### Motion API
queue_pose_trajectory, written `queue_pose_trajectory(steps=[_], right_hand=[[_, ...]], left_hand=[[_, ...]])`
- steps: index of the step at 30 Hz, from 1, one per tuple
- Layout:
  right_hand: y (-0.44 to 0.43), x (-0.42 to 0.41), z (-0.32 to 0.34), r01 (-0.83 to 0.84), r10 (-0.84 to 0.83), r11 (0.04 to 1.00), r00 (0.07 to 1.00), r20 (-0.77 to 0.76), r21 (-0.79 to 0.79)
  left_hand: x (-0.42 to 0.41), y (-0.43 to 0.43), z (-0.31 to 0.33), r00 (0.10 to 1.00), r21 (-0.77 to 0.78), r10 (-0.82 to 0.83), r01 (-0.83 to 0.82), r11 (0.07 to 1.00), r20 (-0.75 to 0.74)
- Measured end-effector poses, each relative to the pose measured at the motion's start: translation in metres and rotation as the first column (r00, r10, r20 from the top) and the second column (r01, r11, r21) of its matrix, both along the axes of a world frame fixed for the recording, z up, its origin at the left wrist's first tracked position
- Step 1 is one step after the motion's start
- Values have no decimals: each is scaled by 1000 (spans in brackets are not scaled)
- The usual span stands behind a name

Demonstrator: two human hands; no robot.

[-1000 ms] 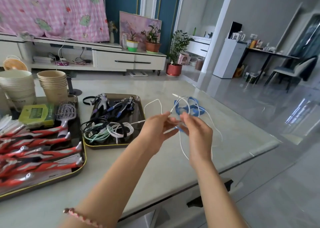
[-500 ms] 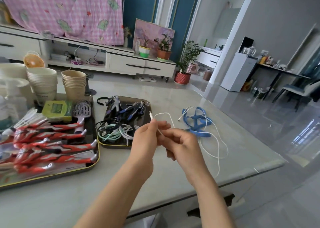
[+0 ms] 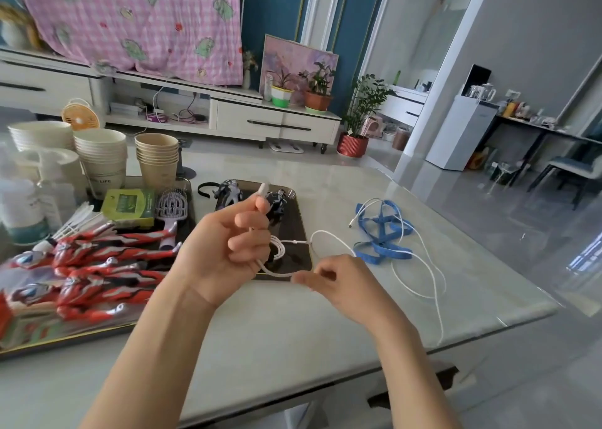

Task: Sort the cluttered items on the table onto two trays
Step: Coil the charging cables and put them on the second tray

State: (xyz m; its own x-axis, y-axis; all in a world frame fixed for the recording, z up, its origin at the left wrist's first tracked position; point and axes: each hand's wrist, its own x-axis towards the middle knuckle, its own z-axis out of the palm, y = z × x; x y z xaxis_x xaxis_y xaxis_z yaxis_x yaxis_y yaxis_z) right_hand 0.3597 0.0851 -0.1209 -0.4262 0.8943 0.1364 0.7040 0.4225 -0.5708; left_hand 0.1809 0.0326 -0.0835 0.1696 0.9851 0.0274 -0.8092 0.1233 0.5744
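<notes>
At frame centre the left hand (image 3: 224, 249) clenches the white cable (image 3: 277, 274) — the right hand (image 3: 345, 282) pinches it — both hiding much of the smaller tray (image 3: 294, 226).

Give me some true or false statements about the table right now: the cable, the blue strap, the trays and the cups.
1. The left hand and the right hand both hold the white cable. True.
2. The blue strap lies in the small tray. False: it lies on the bare table, right of that tray.
3. The red figures lie on the large tray. True.
4. The brown paper cups lie scattered on their sides. False: they stand upright in one stack.
</notes>
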Motion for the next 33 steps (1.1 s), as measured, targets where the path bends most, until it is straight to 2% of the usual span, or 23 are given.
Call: queue_pose_trajectory(steps=[3, 5, 7, 9, 12, 13, 16, 18, 22, 24, 25, 28, 30, 33], right_hand=[[7, -2, 4, 33, -32, 999, 996, -79, 8], [7, -10, 7, 82, -79, 996, 994, -81, 39], [3, -19, 7, 125, -126, 986, 992, -2, 112], [-3, -27, 6, 140, -153, 975, 986, 60, 173], [-10, -33, 7, 132, -124, 982, 990, -62, 135], [-13, -34, 8, 128, -114, 979, 989, -92, 159], [-16, -39, 4, 114, -106, 951, 993, -41, 287], [-16, -42, 2, 118, -116, 935, 993, -27, 334], [-27, -53, 3, 58, -21, 933, 994, -105, 355], [-37, -63, 2, -12, 64, 937, 988, -137, 349], [-41, -66, 1, -44, 101, 940, 983, -153, 339], [-44, -70, -5, -89, 138, 951, 979, -150, 295], [-39, -69, -7, -74, 118, 961, 981, -152, 266], [-29, -64, -7, -39, 63, 985, 989, -136, 170]], left_hand=[[2, -8, -3, 928, -71, -74, 51, 996, -366], [11, -7, -10, 791, -117, -122, 64, 991, -599], [23, -4, -15, 650, -140, -158, 80, 987, -743], [34, -1, -22, 601, -138, -129, 31, 990, -789], [39, 3, -25, 720, -132, 39, -180, 975, -693], [40, 6, -26, 719, -121, 93, -240, 963, -689], [39, 11, -35, 563, -51, 166, -350, 935, -810], [39, 12, -39, 521, -10, 214, -394, 919, -826], [37, 11, -39, 632, 20, 384, -503, 864, -673], [33, 15, -39, 657, -1, 451, -566, 825, -604], [30, 17, -37, 698, -39, 471, -580, 814, -540], [10, 18, -34, 859, -169, 470, -504, 847, -205], [-4, 17, -35, 898, -203, 439, -428, 881, 12], [-15, 19, -36, 919, -248, 369, -329, 911, 135]])
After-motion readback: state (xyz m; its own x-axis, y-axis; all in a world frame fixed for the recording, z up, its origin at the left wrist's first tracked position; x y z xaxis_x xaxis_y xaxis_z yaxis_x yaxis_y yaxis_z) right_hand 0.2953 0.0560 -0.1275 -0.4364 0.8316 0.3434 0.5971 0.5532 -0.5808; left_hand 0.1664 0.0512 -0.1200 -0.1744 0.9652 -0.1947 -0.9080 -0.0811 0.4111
